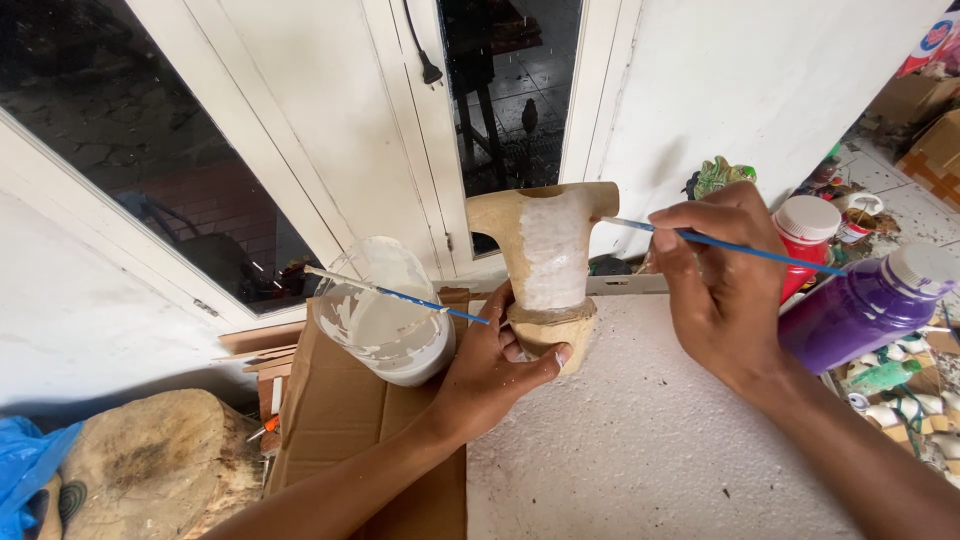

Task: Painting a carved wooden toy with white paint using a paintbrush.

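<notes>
Both forearms reach in from the bottom of the view, and the left hand is closed around the base of an unpainted wooden figure, thumb across the front and fingers wrapped behind, holding it upright and slightly raised off the white textured surface, apparently so its face turns toward the brush. That figure has a wide top and a narrow waist, with a patch of white paint covering the middle of its front. The right hand pinches a thin blue-handled paintbrush near its ferrule, the tip touching the figure's upper right edge where the white patch ends. Just left of the figure, a clear plastic cup of white paint stands on brown cardboard, within easy reach, with a second blue brush resting across its rim. To the right, near the painting hand, stand a purple paint bottle and a red jar with a white lid.
</notes>
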